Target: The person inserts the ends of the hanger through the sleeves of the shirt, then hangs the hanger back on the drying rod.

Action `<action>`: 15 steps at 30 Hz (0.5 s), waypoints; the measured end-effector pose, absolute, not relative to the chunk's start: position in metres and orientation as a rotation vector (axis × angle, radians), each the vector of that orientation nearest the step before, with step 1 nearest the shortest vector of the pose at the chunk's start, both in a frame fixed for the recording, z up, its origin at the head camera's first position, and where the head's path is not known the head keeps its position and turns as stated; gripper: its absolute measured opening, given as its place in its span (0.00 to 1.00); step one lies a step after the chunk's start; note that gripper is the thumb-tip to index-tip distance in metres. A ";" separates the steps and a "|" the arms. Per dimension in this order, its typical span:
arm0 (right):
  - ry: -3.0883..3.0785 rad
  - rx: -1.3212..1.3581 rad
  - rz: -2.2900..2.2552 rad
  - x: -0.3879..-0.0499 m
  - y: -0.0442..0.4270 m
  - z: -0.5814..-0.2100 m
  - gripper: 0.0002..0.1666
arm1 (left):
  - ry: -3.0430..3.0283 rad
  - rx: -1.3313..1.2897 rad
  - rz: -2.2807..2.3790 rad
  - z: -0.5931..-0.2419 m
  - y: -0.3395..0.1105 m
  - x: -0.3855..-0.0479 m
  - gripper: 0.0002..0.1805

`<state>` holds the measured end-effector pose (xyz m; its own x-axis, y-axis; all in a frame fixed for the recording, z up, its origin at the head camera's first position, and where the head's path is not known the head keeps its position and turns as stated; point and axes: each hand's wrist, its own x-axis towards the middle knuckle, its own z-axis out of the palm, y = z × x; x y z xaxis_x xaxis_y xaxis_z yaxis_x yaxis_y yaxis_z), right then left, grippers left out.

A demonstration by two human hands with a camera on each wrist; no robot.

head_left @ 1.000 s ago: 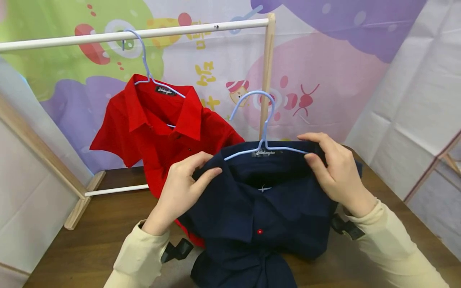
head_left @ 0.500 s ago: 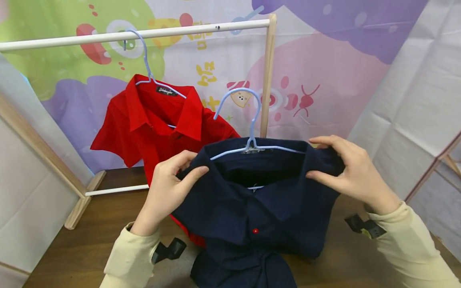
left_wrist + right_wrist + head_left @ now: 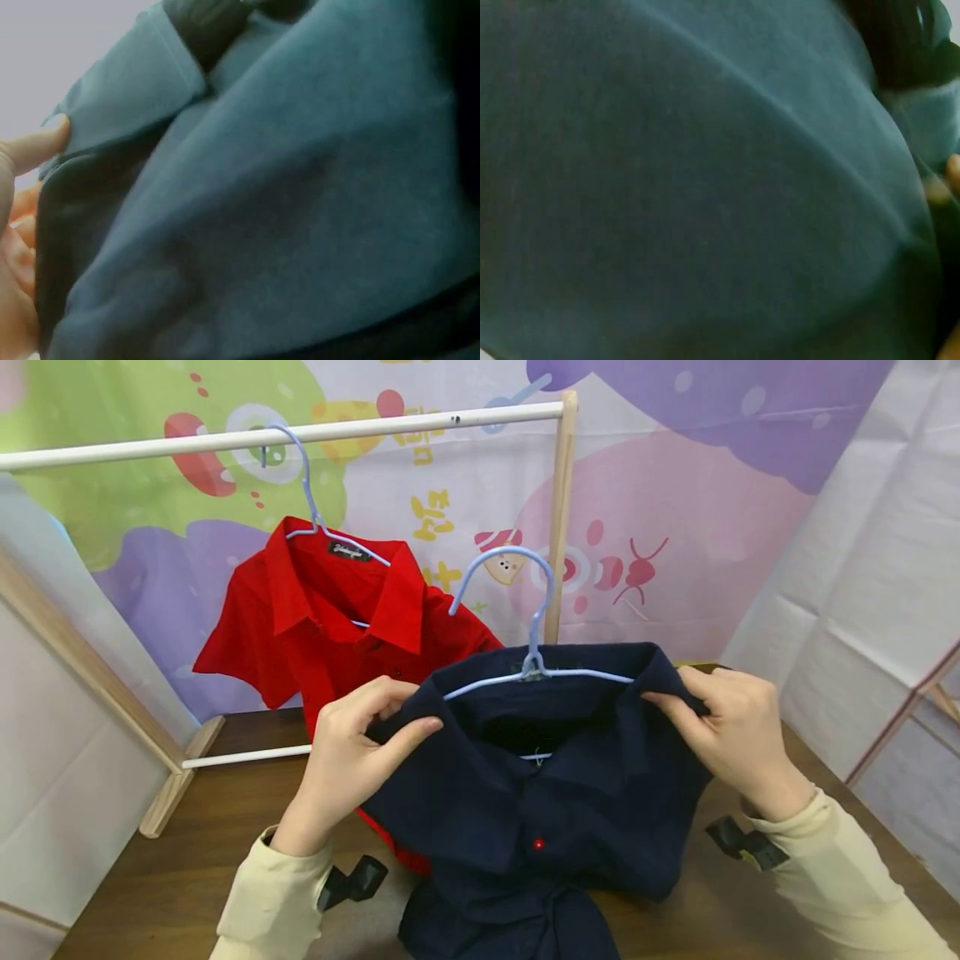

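A navy shirt (image 3: 600, 802) with a red button hangs over a light-blue hanger (image 3: 546, 597), whose hook rises free above the collar. At the shirt's left shoulder, beside the collar, my left hand (image 3: 348, 747) pinches the cloth between thumb and fingers. My right hand (image 3: 738, 731) pinches the opposite shoulder near the collar. The hanger's arms run inside the neck opening; their ends are hidden by cloth. In the left wrist view the navy shirt (image 3: 262, 187) fills most of the picture, with the left thumb on it. Dark cloth also fills the right wrist view.
Behind, a red shirt (image 3: 300, 602) hangs by a light-blue hanger (image 3: 306, 472) from the white rail (image 3: 420, 424) of a wooden-legged rack. The navy shirt overlaps its lower right part. A brown table (image 3: 247, 810) lies below, with a patterned cloth backdrop behind.
The navy shirt and its hanger have shifted slightly left overall. My right hand moved outward to the right along the shoulder, then slightly back; my left hand moved a little left.
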<state>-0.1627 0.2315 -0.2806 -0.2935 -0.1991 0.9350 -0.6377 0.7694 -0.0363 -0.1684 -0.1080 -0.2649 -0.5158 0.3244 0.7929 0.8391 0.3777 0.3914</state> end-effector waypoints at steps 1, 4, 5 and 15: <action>-1.846 0.625 0.506 -0.163 0.231 -0.281 0.30 | -2.038 -0.978 -1.064 -0.265 -0.109 -0.169 0.12; -1.830 0.578 0.535 -0.163 0.232 -0.282 0.30 | -2.074 -0.919 -1.014 -0.267 -0.113 -0.170 0.09; -1.828 0.572 0.545 -0.163 0.233 -0.283 0.30 | -2.077 -0.902 -1.004 -0.268 -0.114 -0.171 0.08; -1.937 0.857 0.727 -0.168 0.244 -0.275 0.27 | -1.962 -0.856 -1.159 -0.269 -0.123 -0.171 0.10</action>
